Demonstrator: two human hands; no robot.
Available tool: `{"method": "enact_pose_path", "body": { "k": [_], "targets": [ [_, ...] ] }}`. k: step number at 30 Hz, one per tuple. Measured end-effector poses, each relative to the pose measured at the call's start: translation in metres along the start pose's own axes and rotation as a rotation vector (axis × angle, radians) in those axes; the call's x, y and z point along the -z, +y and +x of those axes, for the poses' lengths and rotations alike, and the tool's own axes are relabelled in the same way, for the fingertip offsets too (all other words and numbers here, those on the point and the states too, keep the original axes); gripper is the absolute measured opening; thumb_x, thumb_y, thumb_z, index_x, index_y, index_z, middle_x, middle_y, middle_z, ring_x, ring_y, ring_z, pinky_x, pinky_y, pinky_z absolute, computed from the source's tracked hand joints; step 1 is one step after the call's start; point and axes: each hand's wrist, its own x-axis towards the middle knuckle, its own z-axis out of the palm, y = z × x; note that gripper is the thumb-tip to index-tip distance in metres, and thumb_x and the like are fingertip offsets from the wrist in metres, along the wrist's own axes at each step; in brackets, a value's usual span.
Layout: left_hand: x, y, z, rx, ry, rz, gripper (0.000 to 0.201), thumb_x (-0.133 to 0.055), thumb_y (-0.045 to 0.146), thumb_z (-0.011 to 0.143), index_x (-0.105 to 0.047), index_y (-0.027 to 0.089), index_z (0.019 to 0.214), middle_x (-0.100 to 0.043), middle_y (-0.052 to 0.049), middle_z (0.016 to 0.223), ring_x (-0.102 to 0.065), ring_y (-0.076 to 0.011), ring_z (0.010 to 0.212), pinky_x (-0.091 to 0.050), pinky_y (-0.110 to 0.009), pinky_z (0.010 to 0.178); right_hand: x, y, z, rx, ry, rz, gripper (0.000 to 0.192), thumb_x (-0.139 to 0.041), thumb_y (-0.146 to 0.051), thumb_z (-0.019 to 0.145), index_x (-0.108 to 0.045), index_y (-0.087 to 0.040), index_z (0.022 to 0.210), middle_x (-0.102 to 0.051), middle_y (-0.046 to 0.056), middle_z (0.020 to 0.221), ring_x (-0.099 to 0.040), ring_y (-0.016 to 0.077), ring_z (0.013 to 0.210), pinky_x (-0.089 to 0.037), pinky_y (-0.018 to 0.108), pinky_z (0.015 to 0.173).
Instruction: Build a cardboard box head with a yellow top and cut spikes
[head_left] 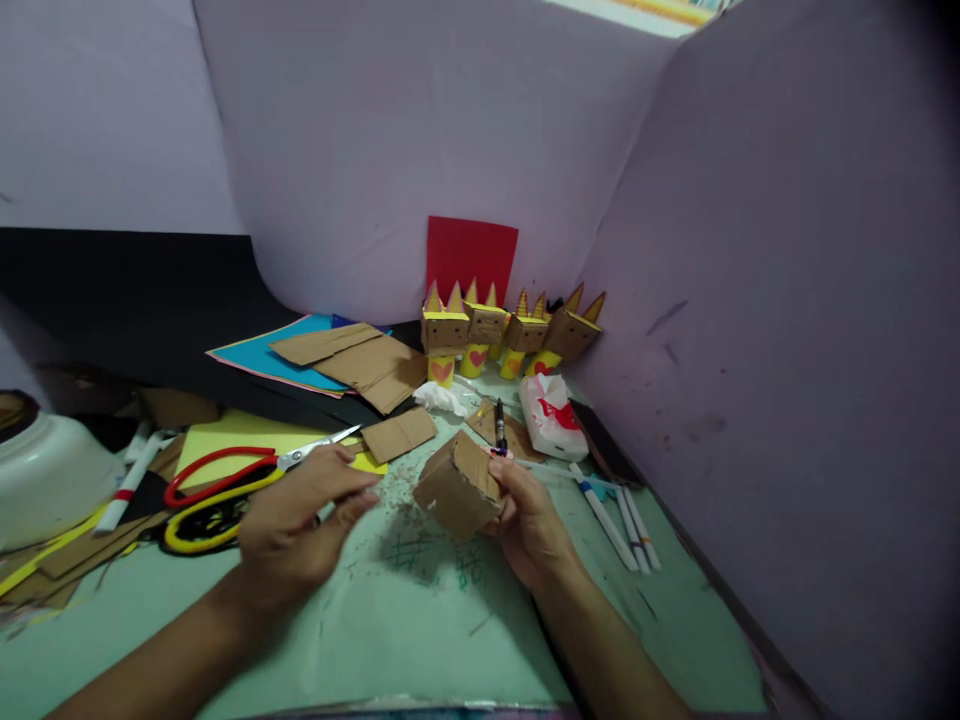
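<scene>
My right hand [529,525] grips a small folded cardboard box [457,487] just above the green table surface [420,620]; a black marker [500,425] sticks up from the same hand. To the left of the box, my left hand [300,520] hovers with its fingers pinched together near the box's left edge; whether anything is between them I cannot tell. Scissors with a red and a yellow handle [225,478] lie just behind the left hand.
Several cardboard figures with yellow horns [510,330] stand at the back against the purple wall, before a red sheet [470,255]. Cardboard pieces [367,365], coloured paper [270,355], a white packet [551,415], markers [622,520] and a white bowl [45,470] lie around.
</scene>
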Motion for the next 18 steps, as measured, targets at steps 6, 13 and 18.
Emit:
{"method": "enact_pose_path", "body": {
  "k": [6, 13, 18],
  "targets": [
    [-0.023, 0.010, -0.006, -0.171, -0.168, 0.144, 0.015, -0.069, 0.015, 0.071, -0.057, 0.018, 0.079, -0.065, -0.003, 0.070, -0.059, -0.0192, 0.067, -0.044, -0.043, 0.078, -0.004, 0.005, -0.003, 0.017, -0.019, 0.009, 0.034, -0.077, -0.034, 0.056, -0.055, -0.017, 0.076, -0.052, -0.006, 0.054, -0.039, 0.0052, 0.039, -0.026, 0.016, 0.036],
    [-0.028, 0.012, -0.010, -0.143, -0.205, 0.166, 0.013, -0.054, 0.005, 0.076, -0.054, 0.018, 0.076, -0.063, -0.001, 0.069, -0.055, -0.0165, 0.065, -0.039, -0.042, 0.082, -0.004, 0.009, -0.002, 0.027, 0.001, 0.024, 0.035, -0.078, -0.032, 0.055, -0.055, -0.017, 0.076, -0.049, -0.007, 0.052, -0.038, 0.0049, 0.039, -0.025, 0.016, 0.036],
    [-0.020, -0.002, 0.000, 0.108, -0.151, 0.166, 0.016, -0.045, 0.018, 0.084, -0.049, 0.020, 0.069, -0.057, -0.002, 0.068, -0.053, -0.0183, 0.067, -0.042, -0.034, 0.066, -0.001, 0.007, -0.001, 0.040, -0.007, 0.041, 0.033, -0.078, -0.032, 0.056, -0.056, -0.017, 0.075, -0.047, -0.008, 0.052, -0.035, 0.0044, 0.039, -0.024, 0.015, 0.035]
  ]
}}
